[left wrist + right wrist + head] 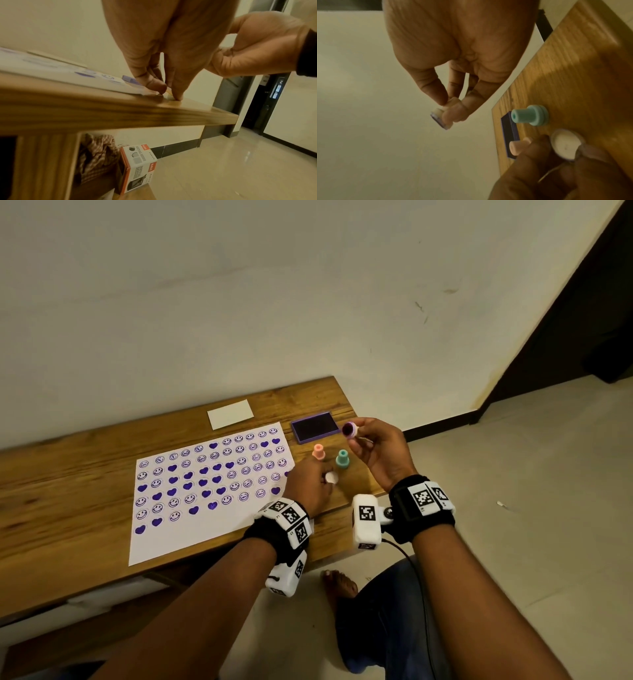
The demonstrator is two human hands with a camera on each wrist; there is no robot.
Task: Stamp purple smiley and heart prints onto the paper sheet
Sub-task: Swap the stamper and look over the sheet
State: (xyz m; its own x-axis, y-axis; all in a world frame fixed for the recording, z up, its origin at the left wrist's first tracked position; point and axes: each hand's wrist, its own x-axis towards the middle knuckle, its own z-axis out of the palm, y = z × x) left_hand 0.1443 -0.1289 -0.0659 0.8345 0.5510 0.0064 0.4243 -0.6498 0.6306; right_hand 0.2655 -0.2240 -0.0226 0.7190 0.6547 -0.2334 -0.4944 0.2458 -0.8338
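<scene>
The white paper sheet [212,491] lies on the wooden table [85,474], covered with several rows of purple smiley and heart prints. My right hand [354,436] is raised just right of the purple ink pad [315,426] and pinches a small stamp [350,430] by its stem, with its ink-stained face turned up and left. The right wrist view shows that stamp [441,119] between thumb and fingers. My left hand [327,479] sits at the sheet's right edge and pinches a round white cap [331,477], which rests on the wood [565,144].
A pink stamp [318,451] and a teal stamp [342,458] stand upright between my hands, below the ink pad. A blank white card [230,414] lies behind the sheet. The table's right end is close to my right wrist. A cardboard box [137,166] stands under the table.
</scene>
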